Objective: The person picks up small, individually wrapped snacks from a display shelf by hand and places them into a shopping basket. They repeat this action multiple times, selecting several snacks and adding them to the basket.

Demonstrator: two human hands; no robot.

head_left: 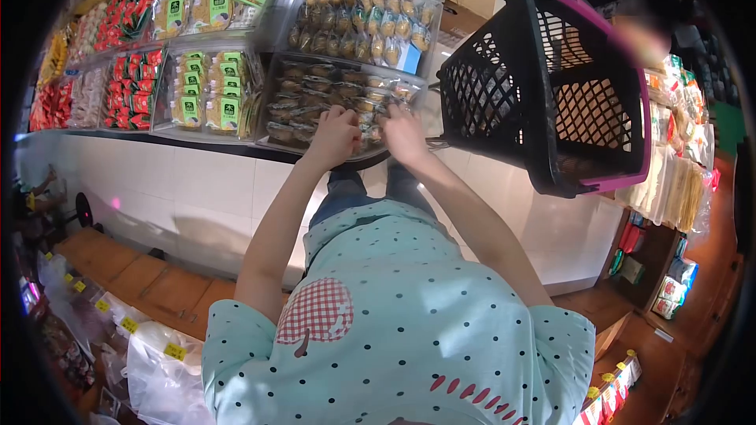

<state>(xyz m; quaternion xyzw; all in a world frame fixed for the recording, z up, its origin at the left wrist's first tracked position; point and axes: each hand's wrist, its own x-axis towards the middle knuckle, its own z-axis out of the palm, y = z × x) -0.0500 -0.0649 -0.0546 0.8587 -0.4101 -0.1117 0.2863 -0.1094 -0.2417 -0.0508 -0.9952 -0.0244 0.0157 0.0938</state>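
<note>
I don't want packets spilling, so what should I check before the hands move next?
1. Left hand at the snack bin: ok.
2. Right hand at the same bin: ok.
3. Either grip closed on a packet: cannot tell, the fingers hide it.
4. Black basket held level: not ok, it tilts.
5. Basket close beside the right arm: ok.

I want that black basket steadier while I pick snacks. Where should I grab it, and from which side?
Probably the pink rim of the black basket, reached from the right. The basket hangs tipped, with its open mouth facing right, away from the snack bins. That leaves the rim exposed there, and it looks thick enough to wrap fingers round. The lattice walls offer less hold.
</note>
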